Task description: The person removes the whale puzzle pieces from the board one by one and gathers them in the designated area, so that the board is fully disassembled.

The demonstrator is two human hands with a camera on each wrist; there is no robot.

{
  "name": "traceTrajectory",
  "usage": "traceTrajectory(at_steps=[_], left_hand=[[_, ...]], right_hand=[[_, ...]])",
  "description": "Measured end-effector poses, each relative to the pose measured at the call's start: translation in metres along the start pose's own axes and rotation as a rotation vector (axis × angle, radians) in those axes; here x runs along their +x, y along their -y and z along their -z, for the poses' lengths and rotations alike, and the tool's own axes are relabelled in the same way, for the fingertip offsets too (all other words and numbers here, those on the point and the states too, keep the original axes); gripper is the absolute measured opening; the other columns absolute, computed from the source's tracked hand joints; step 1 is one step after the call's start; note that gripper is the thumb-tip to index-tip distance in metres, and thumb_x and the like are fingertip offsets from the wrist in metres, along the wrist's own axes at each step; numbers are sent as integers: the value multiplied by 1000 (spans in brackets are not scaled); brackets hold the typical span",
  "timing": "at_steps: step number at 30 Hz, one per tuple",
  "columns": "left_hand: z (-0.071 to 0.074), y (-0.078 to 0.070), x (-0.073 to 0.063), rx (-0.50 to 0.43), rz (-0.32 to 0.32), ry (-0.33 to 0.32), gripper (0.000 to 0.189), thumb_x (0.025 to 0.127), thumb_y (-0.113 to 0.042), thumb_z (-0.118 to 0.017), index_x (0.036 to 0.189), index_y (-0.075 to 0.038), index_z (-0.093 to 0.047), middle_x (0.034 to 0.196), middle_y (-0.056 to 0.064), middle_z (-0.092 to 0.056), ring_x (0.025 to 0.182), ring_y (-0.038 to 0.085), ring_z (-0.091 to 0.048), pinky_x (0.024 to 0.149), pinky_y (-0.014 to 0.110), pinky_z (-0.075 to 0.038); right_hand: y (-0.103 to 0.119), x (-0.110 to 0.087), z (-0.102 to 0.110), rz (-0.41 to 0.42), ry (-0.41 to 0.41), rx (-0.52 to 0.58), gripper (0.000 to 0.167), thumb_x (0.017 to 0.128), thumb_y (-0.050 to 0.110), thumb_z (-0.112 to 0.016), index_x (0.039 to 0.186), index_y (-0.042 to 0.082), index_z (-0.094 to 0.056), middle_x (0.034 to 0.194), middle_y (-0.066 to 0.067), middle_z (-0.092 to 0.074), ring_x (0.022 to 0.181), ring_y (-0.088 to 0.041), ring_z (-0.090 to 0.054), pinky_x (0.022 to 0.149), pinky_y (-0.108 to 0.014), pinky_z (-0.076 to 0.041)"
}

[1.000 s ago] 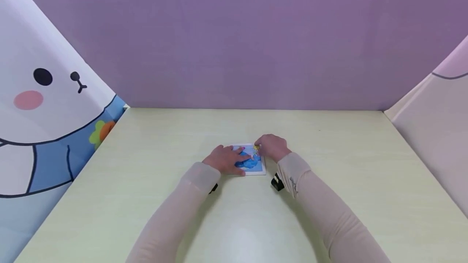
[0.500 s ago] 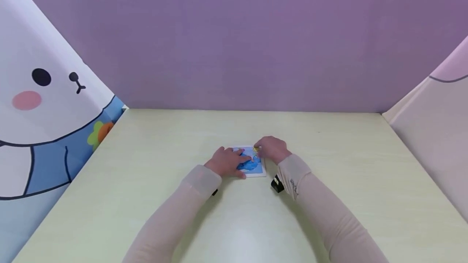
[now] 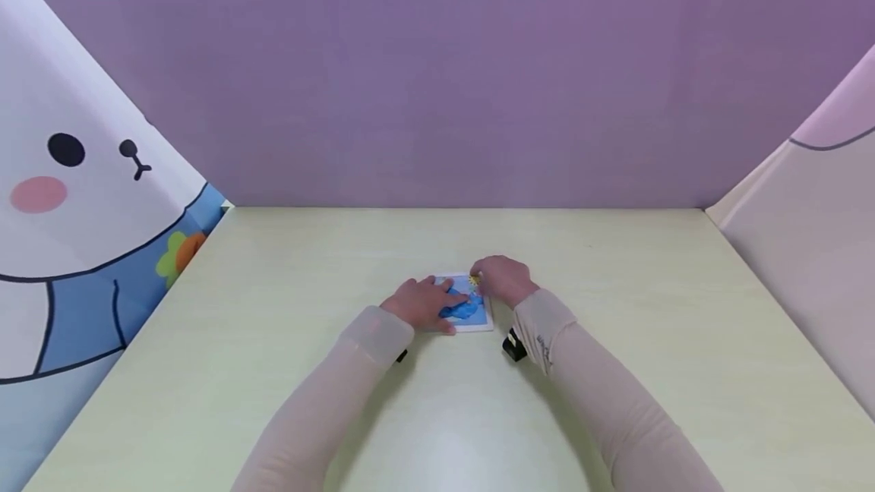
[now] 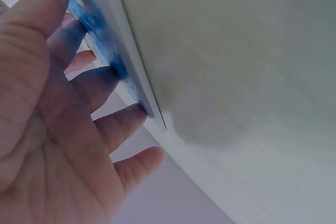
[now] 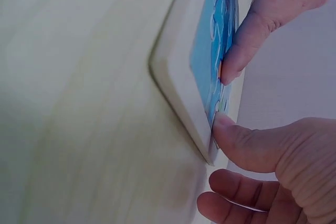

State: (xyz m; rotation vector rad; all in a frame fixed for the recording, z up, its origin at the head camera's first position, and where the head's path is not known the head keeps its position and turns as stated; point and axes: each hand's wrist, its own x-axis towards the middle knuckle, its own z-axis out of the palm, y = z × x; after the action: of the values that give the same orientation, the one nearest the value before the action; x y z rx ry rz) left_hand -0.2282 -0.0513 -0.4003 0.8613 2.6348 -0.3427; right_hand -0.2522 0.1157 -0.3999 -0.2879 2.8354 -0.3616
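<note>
A small jigsaw puzzle (image 3: 465, 311) with a white frame and a blue picture lies flat on the table. My left hand (image 3: 422, 302) rests on its left part, fingers spread and fairly straight, the fingertips touching the picture in the left wrist view. At the puzzle's upper right corner my right hand (image 3: 504, 279) has thumb and index finger bent around a yellow sun-patterned puzzle piece (image 3: 474, 279). In the right wrist view, the right thumb (image 5: 247, 142) touches the board's corner, and the lower fingers curl beside it. The index fingertip is hidden there.
The pale wooden table (image 3: 328, 249) spreads around the puzzle. A purple wall panel (image 3: 437, 82) rises behind it, and a cartoon-printed panel (image 3: 89, 234) stands at the left. Small black wrist cameras sit under both sleeves, one dark camera (image 3: 514, 345) showing at the right.
The view shifts slightly. Both hands stay at the puzzle in nearly the same poses; the right fingers remain around the yellow corner piece with only small movement.
</note>
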Motion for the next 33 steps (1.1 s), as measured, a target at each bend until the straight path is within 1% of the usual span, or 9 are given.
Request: traceTrajectory(at_steps=[5,10,13,17,22,27,33], left_hand=[[2,1,-1,-6,9,10,69,88,-56,-58,149,-41,-29,157,-2,-25,141,28,-27,104,47,-37],[3,-1,-2,-10,7,11,69,88,-56,-58,149,-41,-29,157,-2,-25,141,28,-27,103,47,-37],[3,-1,-2,-17,8,12,69,88,-56,-58,149,-41,-29,157,-2,-25,141,28,-27,103,47,-37],[3,-2,-3,-35,11,23,69,88,-56,-58,149,-42,-29,157,-3,-24,142,28,-26,104,49,-37],[4,-2,-4,-43,5,28,69,89,-55,-58,149,-42,-28,158,-3,-23,142,28,-25,103,49,-37],[3,0,-4,-42,1,20,68,89,-54,-59,149,-42,-29,158,-3,-23,142,28,-25,101,48,-39],[5,0,-5,-43,9,32,69,89,-54,-59,149,-42,-29,158,-3,-23,142,28,-25,102,48,-38]], right_hand=[[2,2,1,-6,9,-1,36,86,10,-69,122,13,-66,127,-8,-61,120,-30,-53,86,-49,-47],[0,2,0,-11,8,25,35,87,10,-69,122,11,-66,127,-9,-62,120,-30,-53,91,-48,-46],[1,0,0,-22,18,57,35,88,11,-68,123,10,-65,128,-10,-61,122,-30,-52,95,-48,-44],[1,-1,0,-33,35,76,36,89,12,-68,124,9,-64,128,-10,-60,122,-29,-51,96,-47,-43],[0,-3,1,-21,11,72,34,87,12,-71,120,10,-63,119,-10,-64,109,-27,-57,88,-43,-48],[0,-4,2,-5,-17,87,28,88,13,-69,115,11,-62,114,-8,-65,98,-24,-59,81,-40,-48],[-4,-7,1,10,-68,162,18,90,13,-66,107,10,-63,101,-7,-67,78,-20,-56,67,-33,-45]])
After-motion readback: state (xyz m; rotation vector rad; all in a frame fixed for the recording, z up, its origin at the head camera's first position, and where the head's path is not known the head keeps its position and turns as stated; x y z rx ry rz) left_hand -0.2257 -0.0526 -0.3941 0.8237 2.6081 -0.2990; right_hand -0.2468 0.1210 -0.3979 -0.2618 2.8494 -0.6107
